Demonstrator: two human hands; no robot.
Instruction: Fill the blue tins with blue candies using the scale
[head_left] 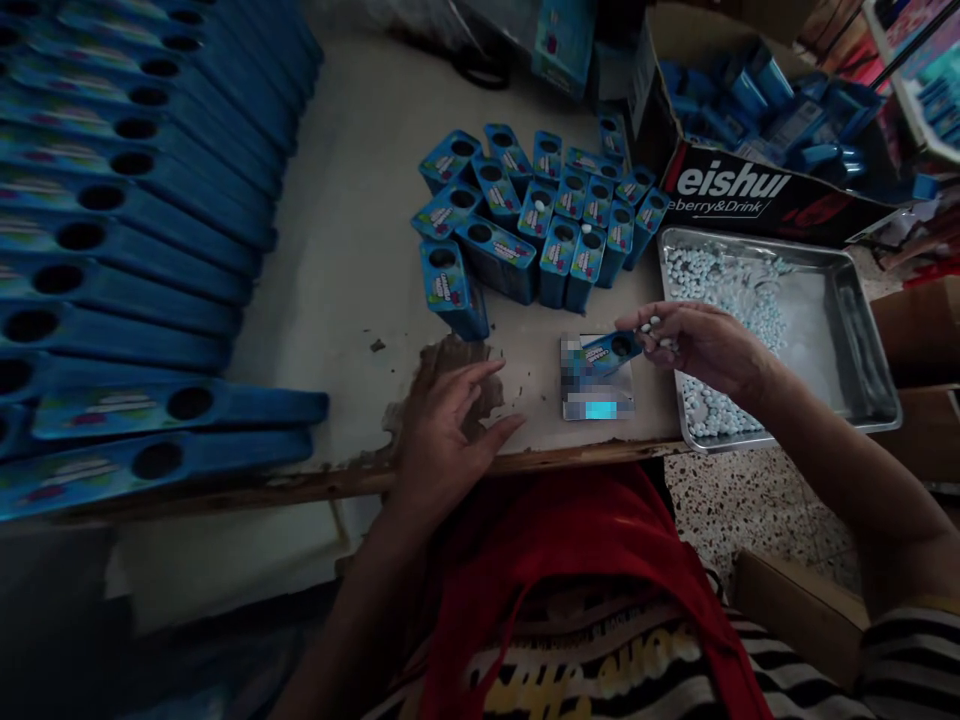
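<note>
My right hand [709, 345] holds several small white candies [652, 325] between its fingertips and thumb. Its fingers are at the round hole of a blue candy box [604, 352], which sits on a small scale [574, 408] with a lit display. My left hand [454, 425] hovers over the worn table edge, fingers apart and nothing in it, to the left of the scale. Partly under my right forearm lies a metal tray [832, 300] with many more white candies [765, 320] in its left part.
Beyond the scale stands a loose group of blue boxes [495, 245] with holes on top; white candies rest on two of them. Tight rows of blue boxes [150, 290] fill the left side. A black carton [810, 205] of blue pieces stands behind the tray, which overhangs the table edge.
</note>
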